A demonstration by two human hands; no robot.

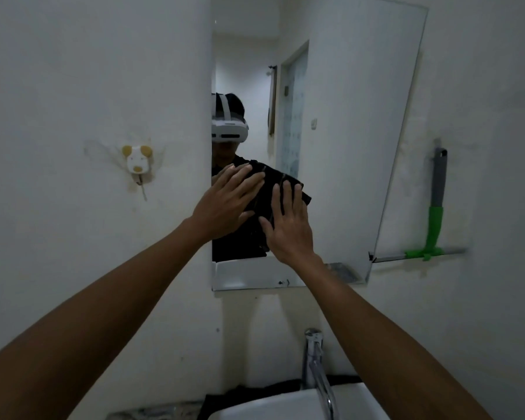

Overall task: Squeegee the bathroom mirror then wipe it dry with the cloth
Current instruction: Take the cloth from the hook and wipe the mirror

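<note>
A frameless mirror (346,116) hangs on the white wall straight ahead. A folded black cloth (273,174) is pressed flat against its lower left part. My left hand (225,201) lies on the cloth's left side with its fingers spread and the thumb underneath. My right hand (288,225) presses the cloth's lower right part, palm flat. A squeegee (435,219) with a grey and green handle hangs on the wall to the right of the mirror, blade down, with neither hand on it.
A chrome faucet (315,368) rises over a white sink (285,404) directly below my arms. Something dark (255,392) lies behind the sink. A small animal-shaped wall hook (137,160) sits left of the mirror. The mirror reflects a person wearing a headset.
</note>
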